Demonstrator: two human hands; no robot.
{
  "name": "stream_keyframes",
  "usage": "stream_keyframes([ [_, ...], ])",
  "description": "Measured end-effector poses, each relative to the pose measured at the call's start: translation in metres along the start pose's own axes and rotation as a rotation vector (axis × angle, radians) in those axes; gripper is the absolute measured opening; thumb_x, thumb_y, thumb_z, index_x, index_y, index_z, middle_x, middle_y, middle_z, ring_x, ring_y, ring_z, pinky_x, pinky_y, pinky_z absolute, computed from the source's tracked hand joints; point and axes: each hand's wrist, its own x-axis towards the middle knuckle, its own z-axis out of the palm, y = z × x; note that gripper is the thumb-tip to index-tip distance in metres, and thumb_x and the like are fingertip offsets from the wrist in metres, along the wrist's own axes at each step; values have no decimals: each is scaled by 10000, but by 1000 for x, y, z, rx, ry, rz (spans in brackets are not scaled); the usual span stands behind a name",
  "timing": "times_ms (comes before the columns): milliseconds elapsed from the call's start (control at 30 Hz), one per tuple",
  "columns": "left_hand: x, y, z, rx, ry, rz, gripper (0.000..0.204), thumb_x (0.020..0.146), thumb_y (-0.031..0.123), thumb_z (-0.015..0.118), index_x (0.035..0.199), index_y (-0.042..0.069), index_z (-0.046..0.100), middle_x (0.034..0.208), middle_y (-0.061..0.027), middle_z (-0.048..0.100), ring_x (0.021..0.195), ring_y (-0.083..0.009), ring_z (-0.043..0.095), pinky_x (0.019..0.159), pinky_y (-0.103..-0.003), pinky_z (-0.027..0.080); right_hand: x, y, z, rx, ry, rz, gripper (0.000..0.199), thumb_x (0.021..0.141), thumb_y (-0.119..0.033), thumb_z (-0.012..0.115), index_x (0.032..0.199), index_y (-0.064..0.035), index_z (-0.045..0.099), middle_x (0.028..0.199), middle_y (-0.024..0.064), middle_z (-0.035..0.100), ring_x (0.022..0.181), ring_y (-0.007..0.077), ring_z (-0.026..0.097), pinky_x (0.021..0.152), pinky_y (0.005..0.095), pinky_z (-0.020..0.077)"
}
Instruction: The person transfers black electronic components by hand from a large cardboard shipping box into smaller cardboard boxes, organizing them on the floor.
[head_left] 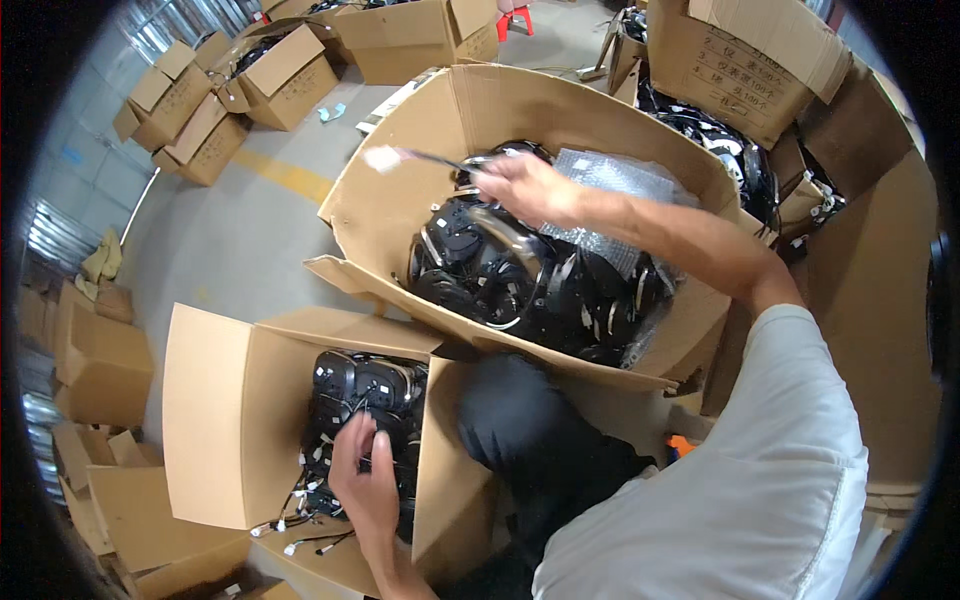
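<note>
Over the large cardboard box (400, 225), my right hand (525, 190) is closed on a dark cable (440, 160). The cable's white connector (384, 158) sticks out to the left, smeared by motion. Below that hand a curved, shiny part (510, 238) is blurred; whether it hangs from the cable I cannot tell. Black round-edged housings (455, 235) with cables fill this box. My left hand (365, 470) hovers in the smaller open box (210, 420), thumb and fingers apart, above black housings (375, 385) packed in rows. It seems to hold nothing.
Bubble wrap (615, 185) lies on the parts at the large box's right side. Another carton (765, 75) with cabled parts stands at the far right. More cartons (290, 75) line the back and left. A red stool (515, 20) stands behind. My knee (510, 410) is between the boxes.
</note>
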Motion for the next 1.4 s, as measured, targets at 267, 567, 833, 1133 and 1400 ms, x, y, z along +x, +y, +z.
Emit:
stream_keyframes([
  [267,67,28,93,-1499,-358,-251,697,866,448,719,1431,131,464,1470,-91,484,1353,-327,454,1132,-585,343,-55,-164,85,932,-710,-134,207,1010,-256,537,948,-63,576,575,-74,298,472,56,257,397,251,187],
  [567,-37,-67,-47,-1249,-50,-33,663,960,335,641,1501,94,342,1317,-183,561,1172,-298,595,909,-436,571,54,-72,116,-134,-205,-920,580,1030,-507,415,981,13,667,904,164,691,850,331,651,795,452,512],
  [833,-140,-83,-108,-1316,569,-264,492,951,234,641,1353,-21,516,1337,-196,580,1240,-353,547,1066,-509,460,58,192,163,-1230,-407,-399,465,839,-423,670,1025,1,628,947,179,703,978,297,683,870,436,487],
  [1133,-154,-129,-81,-925,688,-381,459,986,131,567,1410,-1,451,1344,-139,569,1167,-266,593,986,-419,507,53,85,78,-800,-115,-477,223,932,-186,581,1011,-19,706,1029,159,710,943,340,687,824,399,535],
  [1400,-95,-88,-37,-990,540,-466,409,974,94,594,1339,-51,481,1242,-162,612,1063,-247,646,903,-391,553,-30,-124,77,-446,-114,-797,277,991,-180,593,1178,18,641,1121,162,695,1005,253,675,901,366,531],
])
